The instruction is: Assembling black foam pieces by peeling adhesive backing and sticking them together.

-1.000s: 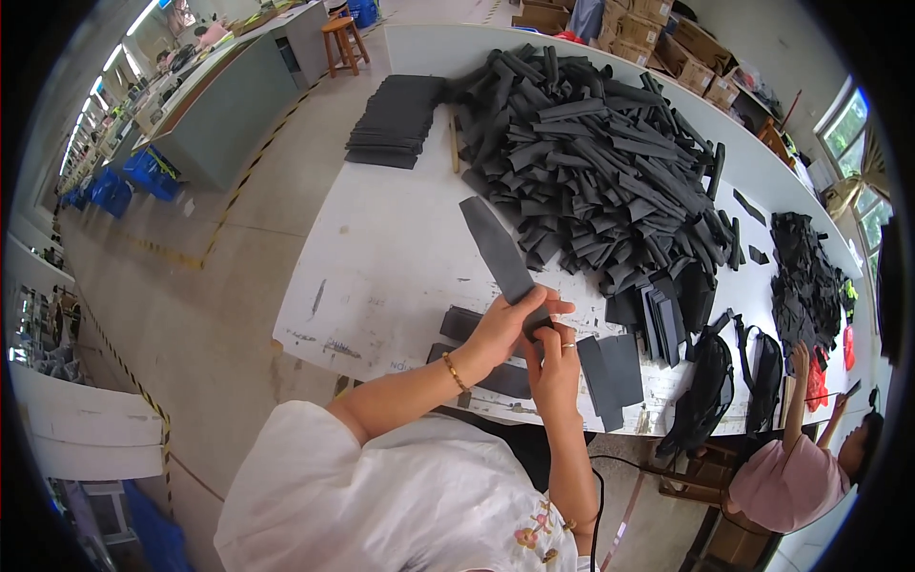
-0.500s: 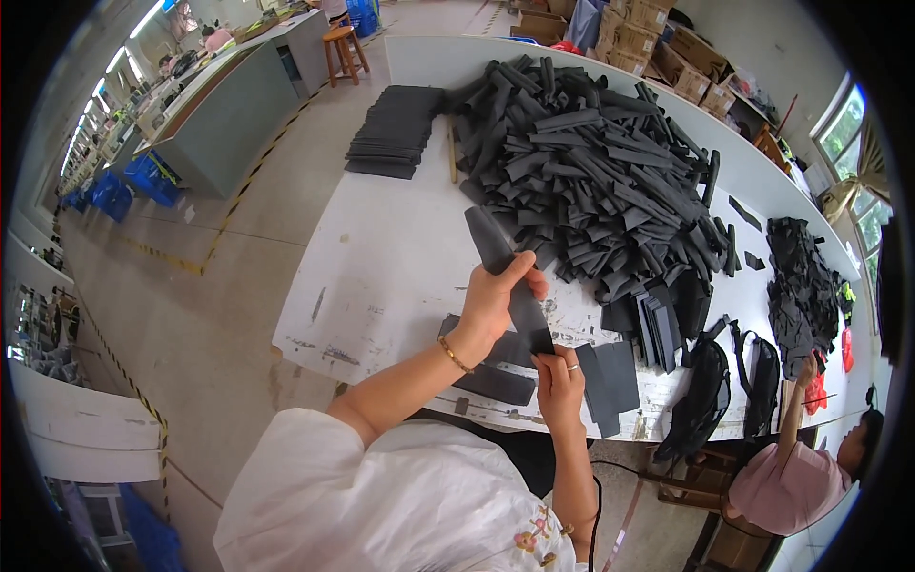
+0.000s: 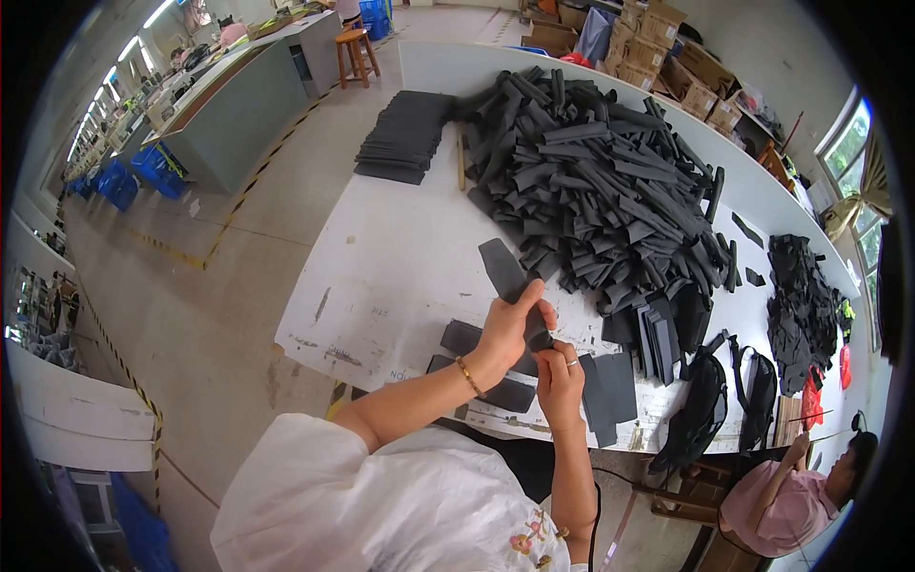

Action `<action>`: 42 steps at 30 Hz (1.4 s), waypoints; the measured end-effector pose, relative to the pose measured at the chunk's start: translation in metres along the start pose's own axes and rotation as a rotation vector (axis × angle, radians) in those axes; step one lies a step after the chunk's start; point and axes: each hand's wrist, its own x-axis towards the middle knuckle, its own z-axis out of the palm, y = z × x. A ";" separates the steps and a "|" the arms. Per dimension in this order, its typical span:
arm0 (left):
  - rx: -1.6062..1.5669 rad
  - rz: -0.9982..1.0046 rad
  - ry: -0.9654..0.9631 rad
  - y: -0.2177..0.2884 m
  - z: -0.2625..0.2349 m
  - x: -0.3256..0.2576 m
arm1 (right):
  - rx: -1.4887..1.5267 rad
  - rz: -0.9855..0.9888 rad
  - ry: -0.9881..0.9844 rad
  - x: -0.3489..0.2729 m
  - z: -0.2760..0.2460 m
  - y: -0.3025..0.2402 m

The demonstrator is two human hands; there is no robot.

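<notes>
A flat, dark grey-black strip (image 3: 501,268), perhaps foam or fabric, slants between my hands above the near part of the table. My left hand (image 3: 508,334) is closed round its middle, thumb on top. At its lower end, my right hand (image 3: 560,381) pinches the tip between thumb and fingers. Beneath and beside my left wrist lie several similar dark pieces (image 3: 505,394), partly hidden by my arm. More flat dark pieces (image 3: 611,389) rest on the table just right of my right hand.
A big heap of dark strips (image 3: 591,172) covers the back of the white table (image 3: 334,276). A neat stack (image 3: 405,133) stands at its far left. Black bags (image 3: 701,405) and a dark cloth pile (image 3: 799,296) lie right. A seated co-worker (image 3: 782,505) is at the right edge.
My hands have come closer together, and the strip sits slightly lower with less of it showing between them. The co-worker's arm has drawn back from the dark cloth pile.
</notes>
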 end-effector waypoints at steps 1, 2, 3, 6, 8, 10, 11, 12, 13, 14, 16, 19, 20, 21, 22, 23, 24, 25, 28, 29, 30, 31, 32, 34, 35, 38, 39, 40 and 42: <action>0.016 0.002 -0.016 -0.001 -0.001 0.000 | 0.010 0.004 -0.008 0.001 0.000 0.000; 0.016 0.003 -0.016 -0.002 -0.002 0.000 | 0.010 0.003 -0.007 0.001 -0.001 -0.001; 0.015 -0.003 -0.026 -0.004 -0.003 -0.001 | 0.014 0.012 -0.008 0.002 -0.001 -0.001; 0.015 -0.006 -0.021 -0.004 -0.001 -0.003 | 0.029 0.037 -0.011 0.003 0.000 0.000; 0.016 -0.004 -0.008 -0.006 0.000 -0.004 | 0.040 0.055 -0.013 0.003 0.000 0.000; 0.017 0.001 -0.011 -0.008 -0.001 -0.005 | 0.053 0.069 -0.031 0.005 0.000 0.000; 0.017 0.001 -0.010 -0.009 -0.001 -0.005 | 0.054 0.069 -0.032 0.005 0.000 0.000; 0.015 0.006 -0.012 -0.011 -0.002 -0.004 | 0.059 0.070 -0.026 0.006 0.001 0.000; 0.014 0.010 -0.013 -0.011 -0.002 -0.004 | 0.064 0.073 -0.020 0.007 0.001 0.000; 0.014 0.010 -0.013 -0.012 -0.002 -0.005 | 0.065 0.073 -0.021 0.008 0.001 0.000; 0.025 0.027 -0.001 -0.013 -0.001 -0.005 | 0.073 0.051 -0.013 0.010 0.001 0.000; 0.007 0.028 0.014 -0.016 -0.002 -0.004 | 0.093 0.085 -0.049 0.009 0.002 0.001; 0.008 0.025 0.014 -0.016 -0.002 -0.004 | 0.092 0.088 -0.050 0.009 0.002 0.001; 0.007 0.015 0.006 -0.016 -0.002 -0.003 | 0.096 0.088 -0.051 0.011 0.002 0.001; 0.007 0.002 -0.002 -0.016 -0.002 -0.002 | 0.099 0.090 -0.052 0.013 0.001 0.000; 0.009 -0.004 -0.001 -0.014 -0.002 -0.001 | 0.098 0.096 -0.052 0.014 0.000 -0.004; -0.024 -0.015 -0.013 -0.011 -0.004 0.000 | 0.128 0.183 -0.055 0.015 -0.001 -0.008; -0.056 -0.030 -0.031 -0.009 -0.003 0.002 | 0.153 0.272 -0.054 0.014 -0.002 -0.011; -0.132 -0.019 -0.107 0.001 -0.003 0.005 | 0.271 0.388 0.042 0.013 0.003 -0.014; -0.171 -0.009 -0.141 0.003 -0.004 0.005 | 0.352 0.446 0.108 0.015 0.006 -0.016; -0.192 -0.001 -0.208 0.001 -0.008 0.007 | 0.489 0.571 0.153 0.015 0.013 -0.012; -0.187 -0.013 -0.212 0.002 -0.009 0.010 | 0.484 0.579 0.163 0.017 0.019 -0.013; -0.198 0.051 -0.235 0.003 -0.010 0.013 | 0.571 0.612 0.280 0.018 0.024 -0.016; -0.180 0.172 -0.308 0.014 -0.012 0.021 | 0.626 0.591 0.405 0.011 0.022 -0.013; -0.175 0.173 -0.308 0.018 -0.013 0.021 | 0.629 0.592 0.407 0.010 0.014 -0.015; -0.082 0.197 -0.373 0.023 -0.009 0.019 | 0.833 0.755 0.368 0.019 -0.010 -0.034; -0.079 0.188 -0.373 0.021 -0.009 0.016 | 0.831 0.763 0.374 0.029 -0.008 -0.035; -0.072 0.166 -0.410 0.018 -0.008 0.013 | 0.970 0.858 0.339 0.038 -0.007 -0.036; -0.064 0.139 -0.455 0.013 -0.006 0.009 | 1.051 0.870 0.363 0.024 0.010 -0.015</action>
